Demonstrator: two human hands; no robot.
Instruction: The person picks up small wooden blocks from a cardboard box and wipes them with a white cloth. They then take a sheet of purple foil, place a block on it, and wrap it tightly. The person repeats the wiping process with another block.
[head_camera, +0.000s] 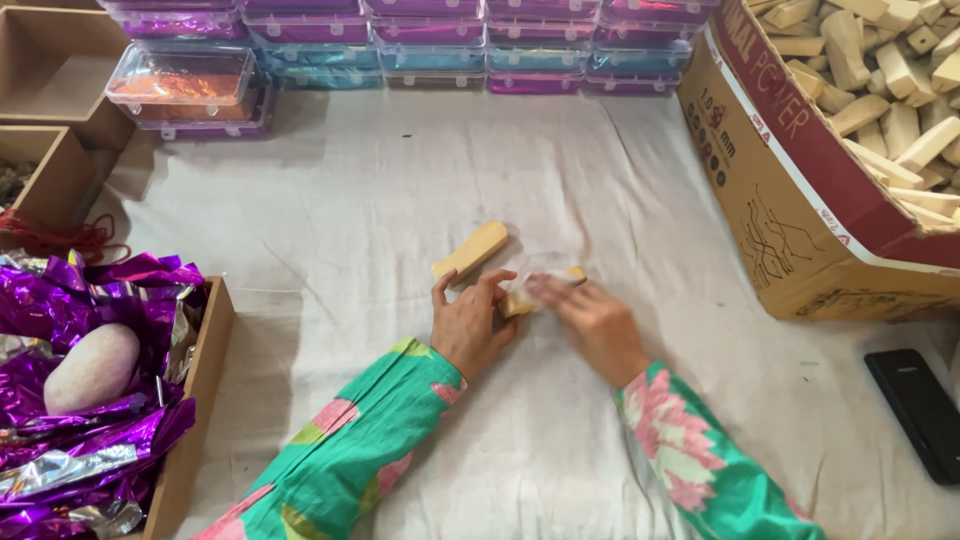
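Far ahead of me sit stacked plastic boxes (430, 40); right, a carton of wooden blocks (800, 200) and a black phone (918, 410); left, purple foil (90, 400).

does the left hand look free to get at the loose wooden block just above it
Probably yes. The wooden block lies uncovered on the cloth, right by the fingertips of the left hand, with nothing between them. That hand is busy, though, holding a small wrapped piece together with the right hand.

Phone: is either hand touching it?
No, the black phone lies alone at the right edge of the cloth, while both hands, left hand and right hand, meet at a small wooden block.
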